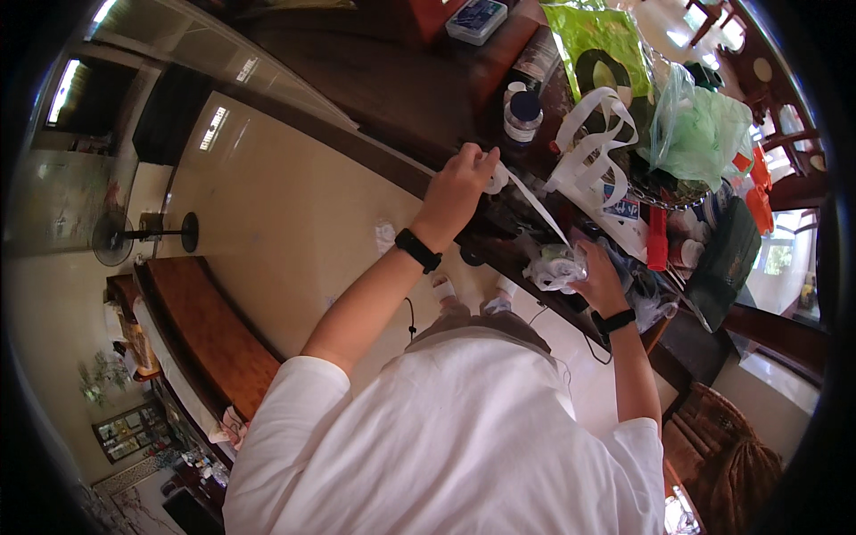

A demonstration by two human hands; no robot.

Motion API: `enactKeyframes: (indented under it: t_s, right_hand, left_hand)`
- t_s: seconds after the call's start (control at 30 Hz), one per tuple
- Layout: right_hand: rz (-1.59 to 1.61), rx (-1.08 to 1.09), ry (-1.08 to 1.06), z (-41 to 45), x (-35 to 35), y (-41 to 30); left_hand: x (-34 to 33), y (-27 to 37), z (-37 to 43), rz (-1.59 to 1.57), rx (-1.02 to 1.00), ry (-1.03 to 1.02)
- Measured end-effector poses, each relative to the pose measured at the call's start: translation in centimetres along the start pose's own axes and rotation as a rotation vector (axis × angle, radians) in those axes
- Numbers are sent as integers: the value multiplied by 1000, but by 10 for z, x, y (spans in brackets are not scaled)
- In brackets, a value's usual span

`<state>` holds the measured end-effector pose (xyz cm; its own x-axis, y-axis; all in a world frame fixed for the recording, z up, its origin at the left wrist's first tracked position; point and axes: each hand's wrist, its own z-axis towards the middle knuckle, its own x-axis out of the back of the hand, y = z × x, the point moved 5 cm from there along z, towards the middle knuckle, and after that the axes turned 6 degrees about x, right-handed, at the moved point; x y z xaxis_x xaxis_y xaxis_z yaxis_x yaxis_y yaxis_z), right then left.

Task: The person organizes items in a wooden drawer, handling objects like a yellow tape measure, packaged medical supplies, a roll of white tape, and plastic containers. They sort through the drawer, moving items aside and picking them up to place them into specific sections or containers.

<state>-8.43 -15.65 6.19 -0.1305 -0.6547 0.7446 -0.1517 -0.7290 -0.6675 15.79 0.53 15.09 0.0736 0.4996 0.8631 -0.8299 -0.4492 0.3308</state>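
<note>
My left hand (456, 190) is at the dark wooden table's near side, its fingers at a small white roll (496, 180). From there a narrow white strip (535, 200) stretches taut down to my right hand (600, 279). That hand grips a crumpled clear plastic bag (558, 269), and the strip's lower end meets the bag by its fingers. What lies inside the bag cannot be made out. Under the strip there is a dark, cluttered space at the table's edge. Both wrists wear black bands.
A clear bottle with a dark cap (523, 117) stands beyond my left hand. To the right are looped white straps (605, 127), a pale green plastic bag (709, 127), a red cylinder (657, 237) and a dark green folder (725, 264). A standing fan (114, 237) is at far left.
</note>
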Motion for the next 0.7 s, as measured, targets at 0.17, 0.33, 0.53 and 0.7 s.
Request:
enactKeyframes:
  t_s: [0.17,0.33,0.53,0.7]
  right_hand:
    - [-114,84,-79,4,-6,2]
    - [-165,37,-127,15,-22,4]
    - [-185,-102,-189,23,-29,9]
    - [-240,-130,-130,33,-10,-19]
  left_hand:
    - [34,1,6,-27,-52,146]
    - [35,4,5,0,-111,170]
    - [50,12,10,6,-176,260]
    - [83,17,20,-25,-220,408]
